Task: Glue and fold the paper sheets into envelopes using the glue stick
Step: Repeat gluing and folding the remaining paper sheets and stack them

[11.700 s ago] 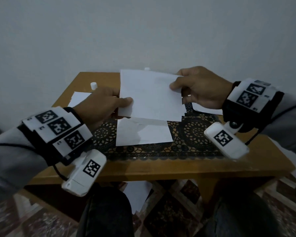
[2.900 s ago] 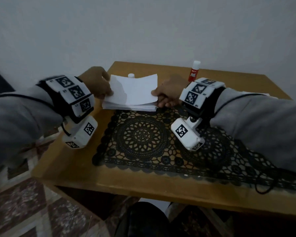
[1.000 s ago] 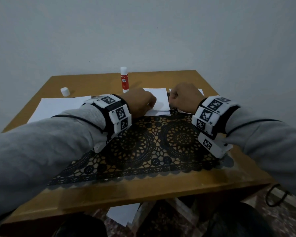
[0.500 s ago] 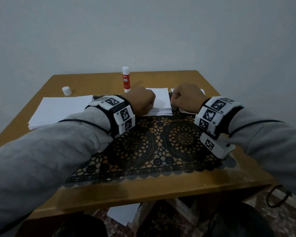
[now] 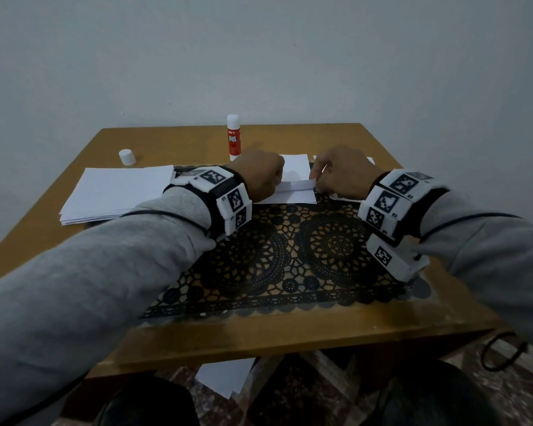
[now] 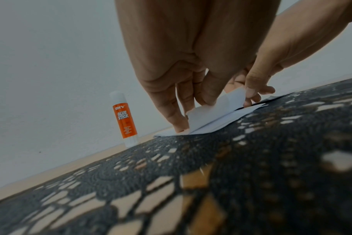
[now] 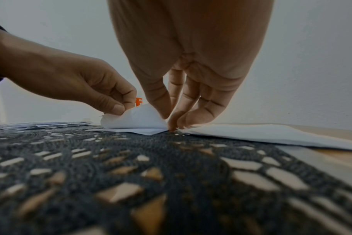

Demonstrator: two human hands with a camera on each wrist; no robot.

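A white paper sheet [image 5: 294,169] lies at the far edge of the black lace mat [image 5: 290,256]. Its near edge is lifted into a curled flap [image 7: 135,119]. My left hand [image 5: 277,186] pinches the flap's left end between thumb and finger, as the right wrist view shows. My right hand [image 5: 316,182] pinches the flap's right end, its fingertips [image 7: 172,125] down on the sheet. In the left wrist view my left hand [image 6: 193,114] holds the raised flap [image 6: 217,108]. The uncapped glue stick [image 5: 233,138] stands upright behind my left hand, its cap [image 5: 126,156] at the far left.
A stack of white sheets [image 5: 117,192] lies on the left of the wooden table [image 5: 290,333]. More papers [image 7: 271,135] lie under and right of my right hand. One sheet [image 5: 225,376] lies on the floor below the table. A wall is close behind.
Both hands have stayed at the sheet. Its near edge has risen into a flap between them. The stack on the left shows more fully.
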